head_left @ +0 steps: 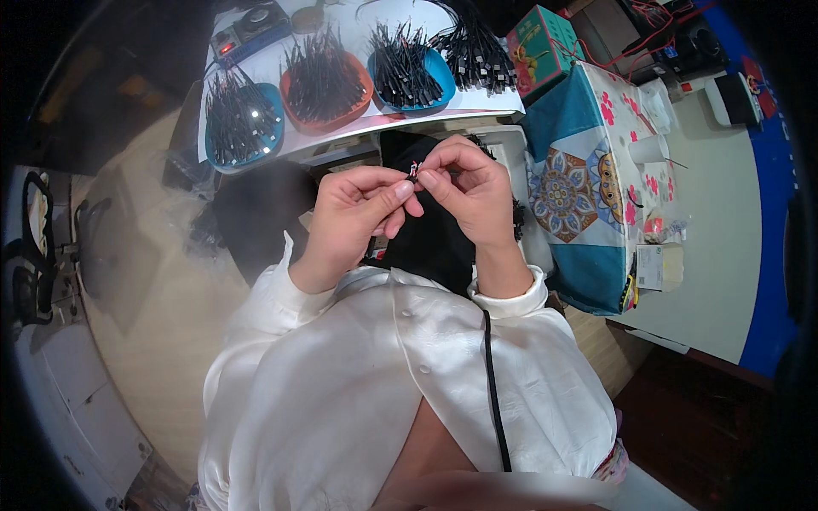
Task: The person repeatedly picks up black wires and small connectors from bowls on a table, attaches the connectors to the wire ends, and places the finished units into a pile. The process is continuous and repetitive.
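Both my hands meet over a black cloth point(434, 243) at my lap. Between my left hand point(345, 221) and my right hand point(477, 196) is a thin black cable end point(414, 170) with fine red and white wires. My left thumb and index finger pinch it from one side. The right thumb and fingertips close on it from the other. Its far end is hidden.
On the white table point(341, 138) ahead, two blue bowls point(279, 100) and an orange bowl point(367, 95) hold black USB cables, beside a loose cable pile point(486, 60). A box-shaped device point(250, 34) stands back left. Right are a green box point(538, 51) and a patterned tablecloth point(567, 192).
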Tool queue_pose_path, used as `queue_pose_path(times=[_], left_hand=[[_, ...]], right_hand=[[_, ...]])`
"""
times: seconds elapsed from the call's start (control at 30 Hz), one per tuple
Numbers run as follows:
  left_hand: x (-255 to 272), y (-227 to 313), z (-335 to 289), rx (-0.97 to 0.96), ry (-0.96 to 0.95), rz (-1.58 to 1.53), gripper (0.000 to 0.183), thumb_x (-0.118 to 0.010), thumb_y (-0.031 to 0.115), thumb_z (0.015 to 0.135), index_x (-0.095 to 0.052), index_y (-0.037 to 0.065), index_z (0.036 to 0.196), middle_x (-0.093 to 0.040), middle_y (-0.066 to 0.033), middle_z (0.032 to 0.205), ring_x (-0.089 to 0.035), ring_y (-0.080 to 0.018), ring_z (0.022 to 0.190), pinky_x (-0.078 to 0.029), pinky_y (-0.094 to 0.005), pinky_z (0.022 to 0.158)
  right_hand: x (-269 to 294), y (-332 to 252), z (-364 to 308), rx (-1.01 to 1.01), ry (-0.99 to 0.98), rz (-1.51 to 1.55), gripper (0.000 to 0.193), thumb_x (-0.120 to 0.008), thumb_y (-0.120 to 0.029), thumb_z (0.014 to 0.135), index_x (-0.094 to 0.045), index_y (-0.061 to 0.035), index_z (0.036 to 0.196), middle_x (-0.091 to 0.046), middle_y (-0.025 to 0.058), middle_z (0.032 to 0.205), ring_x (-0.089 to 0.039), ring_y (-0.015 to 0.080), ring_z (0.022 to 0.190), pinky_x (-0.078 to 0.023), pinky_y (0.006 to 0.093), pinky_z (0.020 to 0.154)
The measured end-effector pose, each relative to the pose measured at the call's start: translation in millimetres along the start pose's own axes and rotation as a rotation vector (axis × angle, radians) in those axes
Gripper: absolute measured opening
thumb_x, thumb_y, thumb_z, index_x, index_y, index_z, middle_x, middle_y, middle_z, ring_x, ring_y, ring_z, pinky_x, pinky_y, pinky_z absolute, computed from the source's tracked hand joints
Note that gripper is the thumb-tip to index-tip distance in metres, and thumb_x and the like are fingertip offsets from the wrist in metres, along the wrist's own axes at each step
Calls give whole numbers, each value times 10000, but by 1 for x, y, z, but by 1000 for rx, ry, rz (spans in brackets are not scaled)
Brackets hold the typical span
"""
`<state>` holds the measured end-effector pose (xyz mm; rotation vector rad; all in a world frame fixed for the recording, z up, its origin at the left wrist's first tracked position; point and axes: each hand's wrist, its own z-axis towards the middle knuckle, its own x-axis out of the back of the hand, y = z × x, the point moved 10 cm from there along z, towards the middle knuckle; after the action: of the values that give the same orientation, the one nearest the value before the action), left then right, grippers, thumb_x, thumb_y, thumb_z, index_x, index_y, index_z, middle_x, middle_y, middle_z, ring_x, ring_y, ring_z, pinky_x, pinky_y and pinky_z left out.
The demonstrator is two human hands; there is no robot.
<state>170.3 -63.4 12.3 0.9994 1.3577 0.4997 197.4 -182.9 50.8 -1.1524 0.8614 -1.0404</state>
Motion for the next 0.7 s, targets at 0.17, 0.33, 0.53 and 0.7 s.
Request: queue_pose_path(times=[0.17, 0.33, 0.53, 0.7], left_hand=[[1, 7, -1, -90, 51, 231, 141, -586, 44, 927, -666, -57, 983, -666, -101, 765, -499, -61, 545, -353, -187, 466], [2, 2, 5, -36, 27, 139, 152, -584, 51, 925, -665, -68, 973, -654, -94, 733, -450, -50, 509, -326, -182, 461], [-3, -4, 9, 41, -45, -100, 171, -589, 84, 927, -663, -69, 943, -636, -84, 701, -396, -47, 472, -287, -174, 441], [-1, -4, 7, 42, -30, -100, 168, -590, 83, 927, -665, -66, 942, -637, -79, 704, -393, -38, 471, -285, -166, 438]], right_hand=[[2, 0, -3, -14, 46, -111, 62, -655, 11, 852, -623, 26, 903, -552, 45, 926, -562, 98, 782, -451, 215, 698], [1, 14, 1, -76, 55, 70, 63, -670, -22, 854, -628, 6, 892, -557, 3, 869, -462, 36, 694, -390, 185, 611], [5, 30, -3, -218, 61, 289, 95, -654, -69, 884, -617, -2, 940, -580, -8, 828, -468, 32, 652, -386, 177, 572], [24, 23, 1, -179, 139, 420, 119, -664, -88, 882, -633, -1, 956, -576, -21, 807, -480, 38, 649, -375, 176, 558]])
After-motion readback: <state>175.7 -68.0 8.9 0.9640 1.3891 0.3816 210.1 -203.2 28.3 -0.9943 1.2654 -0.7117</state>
